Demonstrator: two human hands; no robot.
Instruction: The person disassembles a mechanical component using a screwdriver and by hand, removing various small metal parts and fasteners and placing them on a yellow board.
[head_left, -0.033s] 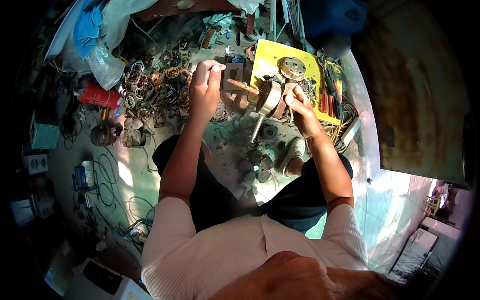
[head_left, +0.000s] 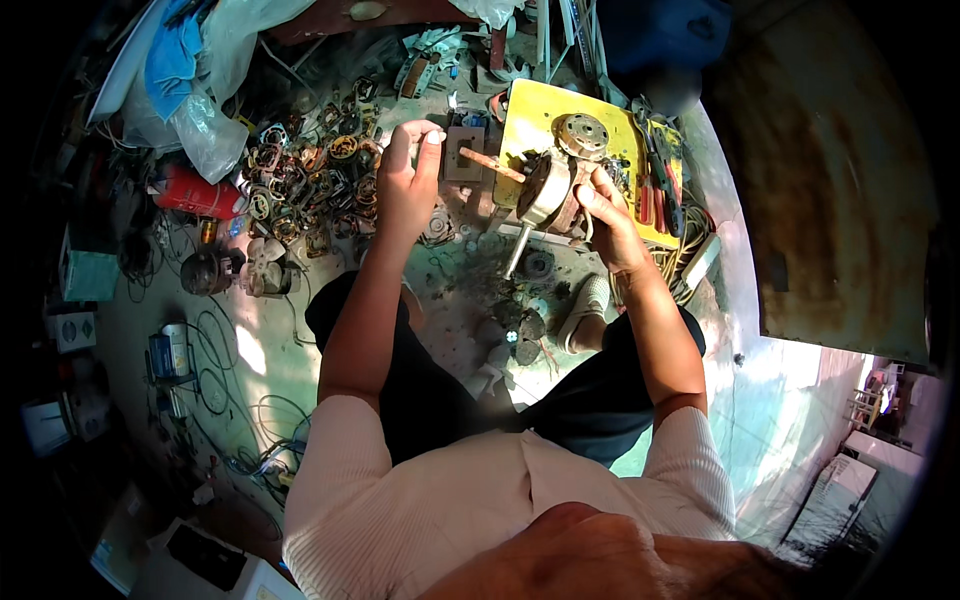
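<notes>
My right hand (head_left: 618, 232) is closed around a small electric motor (head_left: 545, 190), thumb on its near side. A rusty shaft (head_left: 490, 163) sticks out of the motor toward my left hand, and a shiny metal rod (head_left: 518, 252) points down from it toward me. My left hand (head_left: 408, 170) is raised left of the motor, apart from it, with fingers curled and thumb pressed against them; anything inside is hidden. Behind the motor lies a yellow board (head_left: 540, 100) carrying a round metal motor cover (head_left: 584, 136).
Pliers (head_left: 655, 160) and red-handled tools (head_left: 652, 205) lie along the board's right side. Many loose coil rings (head_left: 310, 175) are heaped at the left, near a red cylinder (head_left: 198, 192) and cables (head_left: 212, 360). A rusty metal panel (head_left: 850, 190) stands at the right. Small parts (head_left: 525, 335) lie between my feet.
The motor and my right hand have shifted slightly right, the rusty shaft's tip moving away from my left hand. My left hand has barely moved.
</notes>
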